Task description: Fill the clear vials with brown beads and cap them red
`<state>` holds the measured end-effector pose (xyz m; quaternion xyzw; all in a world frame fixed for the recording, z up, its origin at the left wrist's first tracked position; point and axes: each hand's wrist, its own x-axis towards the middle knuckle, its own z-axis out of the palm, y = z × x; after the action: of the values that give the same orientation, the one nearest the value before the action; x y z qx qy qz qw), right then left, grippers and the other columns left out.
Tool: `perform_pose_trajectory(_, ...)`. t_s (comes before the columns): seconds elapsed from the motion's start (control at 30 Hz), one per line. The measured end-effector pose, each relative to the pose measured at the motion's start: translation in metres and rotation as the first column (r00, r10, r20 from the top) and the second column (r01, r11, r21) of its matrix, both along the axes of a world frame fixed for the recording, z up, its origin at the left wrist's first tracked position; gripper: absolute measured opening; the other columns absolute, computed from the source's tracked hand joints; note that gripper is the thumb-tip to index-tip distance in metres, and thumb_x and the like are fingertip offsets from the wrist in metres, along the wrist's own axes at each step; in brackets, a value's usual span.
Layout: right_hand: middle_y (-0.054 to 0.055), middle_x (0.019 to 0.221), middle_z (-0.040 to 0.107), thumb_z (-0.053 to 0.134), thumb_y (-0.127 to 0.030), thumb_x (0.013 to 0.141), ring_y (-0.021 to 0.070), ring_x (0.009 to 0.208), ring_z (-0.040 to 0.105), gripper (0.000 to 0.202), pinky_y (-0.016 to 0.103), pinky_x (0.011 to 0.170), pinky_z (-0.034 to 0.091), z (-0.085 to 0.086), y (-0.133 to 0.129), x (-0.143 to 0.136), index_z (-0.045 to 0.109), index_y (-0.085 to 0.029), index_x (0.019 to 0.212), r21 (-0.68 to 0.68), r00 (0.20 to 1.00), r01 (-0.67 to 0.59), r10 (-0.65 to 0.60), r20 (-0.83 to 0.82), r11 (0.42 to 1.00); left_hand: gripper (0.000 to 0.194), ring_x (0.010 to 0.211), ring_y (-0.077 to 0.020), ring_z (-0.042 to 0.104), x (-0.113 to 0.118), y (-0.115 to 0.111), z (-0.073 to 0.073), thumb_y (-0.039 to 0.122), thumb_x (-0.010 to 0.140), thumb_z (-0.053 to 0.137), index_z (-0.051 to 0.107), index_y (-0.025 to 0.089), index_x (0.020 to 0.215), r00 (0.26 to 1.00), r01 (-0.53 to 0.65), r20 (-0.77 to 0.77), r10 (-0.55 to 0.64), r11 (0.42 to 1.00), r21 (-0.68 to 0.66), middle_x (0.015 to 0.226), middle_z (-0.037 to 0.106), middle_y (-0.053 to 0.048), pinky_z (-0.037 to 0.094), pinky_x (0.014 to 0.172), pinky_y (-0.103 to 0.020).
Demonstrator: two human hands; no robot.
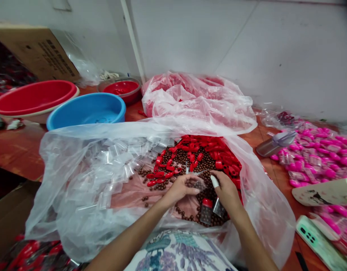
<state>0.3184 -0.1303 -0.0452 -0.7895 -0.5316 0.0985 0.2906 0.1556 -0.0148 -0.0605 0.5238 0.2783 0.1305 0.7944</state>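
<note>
My left hand [186, 188] is over the brown beads [206, 164], its fingers curled around a clear plastic piece that is blurred. My right hand [224, 188] is just to its right, with white wrapping on one finger; what its fingertips hold, if anything, is too small to tell. Below the hands a clear container with a red cap [206, 211] lies on the beads, beside another clear container [218, 207]. Red plastic parts [231, 162] lie behind and right of the beads. Clear plastic pieces [114, 158] are heaped at the left on the plastic sheet [264, 210].
A blue basin [87, 109] and a red basin [35, 98] stand at the back left near a cardboard box [40, 52]. A plastic bag of red items [198, 101] sits behind. Pink items [317, 150], a bottle [326, 192] and a phone [320, 244] lie right.
</note>
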Motion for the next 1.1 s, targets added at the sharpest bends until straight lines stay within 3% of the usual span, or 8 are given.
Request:
perform_pose_trajectory(0.13, 0.005, 0.096, 0.064, 0.043, -0.014, 0.083, 0.0168, 0.09, 0.059, 0.027, 0.027, 0.082, 0.045, 0.006, 0.041, -0.009, 0.06, -0.021, 0.102, -0.014, 0.997, -0.061, 0.061, 0.049, 0.998, 0.048, 0.077, -0.0153, 0.061, -0.031, 0.0, 0.01, 0.017, 0.053, 0.079, 0.064, 0.016, 0.099, 0.988, -0.149, -0.056, 0.143, 0.979, -0.136, 0.091, 0.066, -0.005, 0.046, 0.072, -0.027)
perform_pose_trajectory(0.23, 0.008, 0.092, 0.063, 0.047, -0.023, 0.085, 0.0195, 0.086, 0.059, 0.019, 0.029, 0.078, 0.044, 0.004, 0.071, -0.018, 0.06, -0.018, 0.099, -0.014, 0.996, -0.027, 0.028, 0.086, 1.0, 0.049, 0.074, -0.0152, 0.06, -0.048, 0.0, 0.012, 0.022, 0.057, 0.078, 0.061, 0.017, 0.103, 0.975, -0.224, -0.055, 0.217, 0.955, -0.194, 0.093, 0.065, -0.006, 0.049, 0.063, -0.026)
perform_pose_trajectory(0.33, 0.013, 0.093, 0.06, 0.053, -0.032, 0.083, 0.0231, 0.086, 0.059, 0.028, 0.031, 0.074, 0.044, -0.001, 0.091, -0.026, 0.057, -0.014, 0.104, -0.006, 0.994, 0.037, -0.036, 0.104, 0.999, 0.048, 0.079, -0.0163, 0.06, -0.056, -0.001, 0.011, 0.022, 0.06, 0.077, 0.061, 0.017, 0.105, 0.963, -0.267, -0.018, 0.27, 0.94, -0.21, 0.1, 0.064, -0.008, 0.051, 0.065, -0.029)
perform_pose_trajectory(0.43, 0.012, 0.093, 0.06, 0.054, -0.025, 0.082, 0.022, 0.085, 0.059, 0.028, 0.031, 0.075, 0.043, -0.007, 0.098, -0.027, 0.056, -0.014, 0.108, -0.001, 0.997, 0.032, -0.032, 0.072, 0.999, 0.047, 0.08, -0.0155, 0.06, -0.059, -0.001, 0.01, 0.022, 0.063, 0.075, 0.061, 0.017, 0.107, 0.954, -0.293, -0.001, 0.301, 0.926, -0.237, 0.102, 0.063, -0.008, 0.052, 0.067, -0.029)
perform_pose_trajectory(0.63, 0.006, 0.088, 0.063, 0.051, -0.023, 0.08, 0.0191, 0.079, 0.059, 0.045, 0.033, 0.076, 0.047, -0.013, 0.079, -0.021, 0.05, -0.015, 0.124, 0.03, 0.993, -0.022, 0.026, -0.115, 0.999, 0.046, 0.082, -0.0149, 0.059, -0.059, -0.001, 0.013, 0.021, 0.066, 0.073, 0.061, 0.017, 0.11, 0.952, -0.271, 0.05, 0.303, 0.904, -0.332, 0.102, 0.063, -0.009, 0.052, 0.069, -0.029)
perform_pose_trajectory(0.77, 0.006, 0.093, 0.064, 0.049, -0.029, 0.083, 0.0164, 0.079, 0.062, 0.036, 0.028, 0.07, 0.05, -0.005, 0.053, -0.031, 0.059, -0.017, 0.116, 0.066, 0.955, -0.083, 0.098, -0.28, 0.994, 0.045, 0.083, -0.0148, 0.059, -0.057, -0.002, 0.016, 0.022, 0.068, 0.072, 0.061, 0.017, 0.112, 0.958, -0.251, 0.047, 0.282, 0.907, -0.338, 0.104, 0.063, -0.009, 0.052, 0.072, -0.031)
perform_pose_trajectory(0.97, 0.005, 0.113, 0.063, 0.058, -0.03, 0.081, 0.0197, 0.105, 0.057, 0.032, 0.037, 0.094, 0.044, 0.005, 0.024, -0.051, 0.063, -0.025, 0.112, 0.157, 0.758, -0.156, 0.22, -0.614, 0.975, 0.046, 0.093, -0.0203, 0.059, -0.052, -0.008, 0.018, 0.023, 0.066, 0.073, 0.062, 0.016, 0.11, 0.968, -0.224, 0.051, 0.245, 0.94, -0.258, 0.105, 0.064, -0.01, 0.052, 0.072, -0.032)
perform_pose_trajectory(1.1, 0.005, 0.123, 0.06, 0.054, -0.028, 0.084, 0.0215, 0.116, 0.052, 0.038, 0.045, 0.1, 0.038, 0.004, 0.013, -0.057, 0.056, -0.026, 0.122, 0.149, 0.793, -0.147, 0.207, -0.573, 0.978, 0.045, 0.092, -0.0207, 0.061, -0.049, -0.013, 0.018, 0.025, 0.064, 0.075, 0.064, 0.017, 0.107, 0.964, -0.25, 0.04, 0.263, 0.948, -0.196, 0.104, 0.065, -0.009, 0.051, 0.075, -0.033)
